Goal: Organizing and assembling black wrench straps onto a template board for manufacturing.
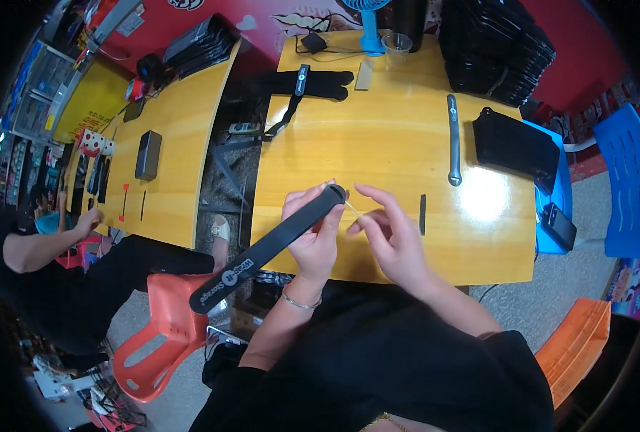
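A person holds a long black strap [269, 246] over the near edge of the yellow worktop [377, 144]. The left hand [312, 234] is closed around the strap near its far end, which bends into a small loop. The other end slants down to the left, past the edge, and has pale printing on it. The right hand [394, 241] is just to the right, its fingers pinched on a thin pale stick [352, 208] that reaches to the loop.

To the right of this hand, a short dark strip [423, 214] lies flat. Farther off lies a long gray strap [454, 140], with a black case [514, 144] to its right. On the far left are more black straps [327, 84]. A blue fan [371, 32] stands at the far side, beside a clear cup [397, 49].
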The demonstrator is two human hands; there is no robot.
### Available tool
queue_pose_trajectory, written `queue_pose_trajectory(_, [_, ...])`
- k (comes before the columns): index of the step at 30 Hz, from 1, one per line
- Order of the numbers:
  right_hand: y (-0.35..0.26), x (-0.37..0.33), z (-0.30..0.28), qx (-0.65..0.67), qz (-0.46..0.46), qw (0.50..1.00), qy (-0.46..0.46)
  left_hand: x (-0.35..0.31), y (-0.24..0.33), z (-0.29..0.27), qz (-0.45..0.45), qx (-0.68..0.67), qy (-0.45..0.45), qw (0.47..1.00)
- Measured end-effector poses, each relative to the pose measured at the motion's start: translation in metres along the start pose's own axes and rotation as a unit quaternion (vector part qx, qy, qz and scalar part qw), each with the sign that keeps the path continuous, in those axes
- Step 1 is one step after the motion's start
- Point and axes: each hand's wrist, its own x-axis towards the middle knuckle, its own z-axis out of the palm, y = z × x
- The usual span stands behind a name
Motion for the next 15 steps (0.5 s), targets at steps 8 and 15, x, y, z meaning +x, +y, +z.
queue_pose_trajectory(8, [-0.003, -0.002, 0.001, -0.010, -0.022, 1.000, -0.002, -0.003, -0.001, -0.003, -0.021, -0.035, 0.009, 0.999])
queue_pose_trajectory(15, [-0.011, -0.001, 0.010, -0.213, -0.111, 0.970, 0.044, -0.001, 0.001, -0.008, -0.116, -0.073, 0.010, 0.991])
